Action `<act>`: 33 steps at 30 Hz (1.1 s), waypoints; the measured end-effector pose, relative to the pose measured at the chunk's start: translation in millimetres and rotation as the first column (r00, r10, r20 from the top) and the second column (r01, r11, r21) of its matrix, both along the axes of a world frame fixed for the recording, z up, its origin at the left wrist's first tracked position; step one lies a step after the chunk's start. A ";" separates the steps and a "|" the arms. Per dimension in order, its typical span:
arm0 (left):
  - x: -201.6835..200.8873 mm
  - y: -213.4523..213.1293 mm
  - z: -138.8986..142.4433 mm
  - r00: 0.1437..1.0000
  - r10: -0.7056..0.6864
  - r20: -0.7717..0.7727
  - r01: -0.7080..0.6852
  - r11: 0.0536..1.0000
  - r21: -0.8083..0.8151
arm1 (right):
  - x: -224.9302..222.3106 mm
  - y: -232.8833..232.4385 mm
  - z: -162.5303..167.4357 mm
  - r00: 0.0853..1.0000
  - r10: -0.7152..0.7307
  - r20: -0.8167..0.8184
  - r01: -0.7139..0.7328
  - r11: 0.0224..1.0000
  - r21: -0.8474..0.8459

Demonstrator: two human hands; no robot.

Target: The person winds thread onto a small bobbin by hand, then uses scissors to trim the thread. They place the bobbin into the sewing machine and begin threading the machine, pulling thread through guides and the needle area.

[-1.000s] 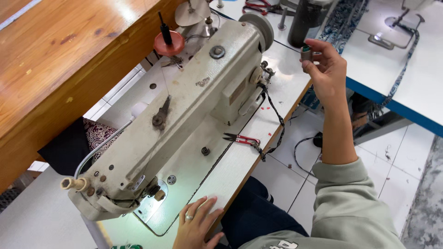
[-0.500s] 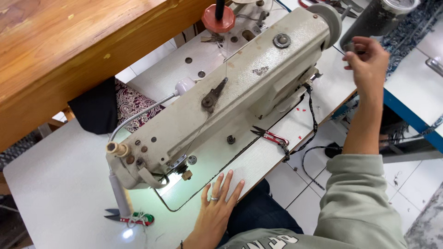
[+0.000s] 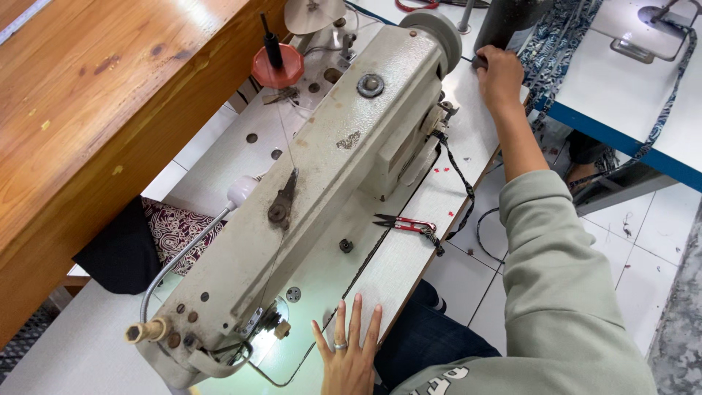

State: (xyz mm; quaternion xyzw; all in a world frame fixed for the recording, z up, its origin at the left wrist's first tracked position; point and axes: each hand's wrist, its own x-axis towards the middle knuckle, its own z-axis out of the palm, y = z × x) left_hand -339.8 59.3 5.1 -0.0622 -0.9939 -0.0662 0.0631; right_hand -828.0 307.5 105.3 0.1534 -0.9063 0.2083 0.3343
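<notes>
A grey industrial sewing machine [image 3: 329,183] lies diagonally across a white table [image 3: 417,227]. My left hand [image 3: 349,352] rests flat on the table near the needle end, fingers spread, a ring on one finger, holding nothing. My right hand [image 3: 500,73] reaches to the far end by the handwheel [image 3: 436,33], fingers curled down against the table beside a dark upright object [image 3: 512,22]; what it grips is hidden. Red-handled thread snips [image 3: 404,222] lie on the table between my hands.
A wooden table [image 3: 95,95] stands at the left. A red spool holder [image 3: 277,64] sits behind the machine. Patterned blue fabric [image 3: 570,44] drapes over a second white, blue-edged table [image 3: 621,102] at the right. A lamp on a flexible arm [image 3: 238,192] bends beside the machine.
My right hand has dropped from mid-air down to the table beside the handwheel. The view has shifted toward the machine's right end. My left hand stays flat on the table.
</notes>
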 end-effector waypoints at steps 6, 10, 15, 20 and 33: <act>1.1 2.3 -8.3 0.980 0.003 0.200 -0.001 1.000 -0.010 | 3.0 -1.9 1.1 0.999 0.018 0.049 -0.023 0.995 0.094; 0.3 5.3 -11.5 0.968 0.025 0.251 -0.012 0.998 -0.054 | 8.1 -7.6 7.3 0.979 0.189 0.073 -0.191 0.981 0.021; -0.2 8.2 -9.9 0.971 0.038 0.235 -0.015 0.995 -0.100 | 9.1 -20.6 13.5 0.927 0.306 0.218 -0.264 0.943 -0.202; 1.3 8.3 -13.4 0.868 0.078 0.491 -0.038 0.995 -0.091 | 4.0 -24.5 13.1 0.895 0.241 0.374 -0.245 0.969 -0.038; 2.5 6.7 -28.0 0.983 0.041 0.177 -0.028 0.997 -0.079 | 14.0 25.0 53.4 0.941 0.334 0.062 -0.306 0.913 -0.271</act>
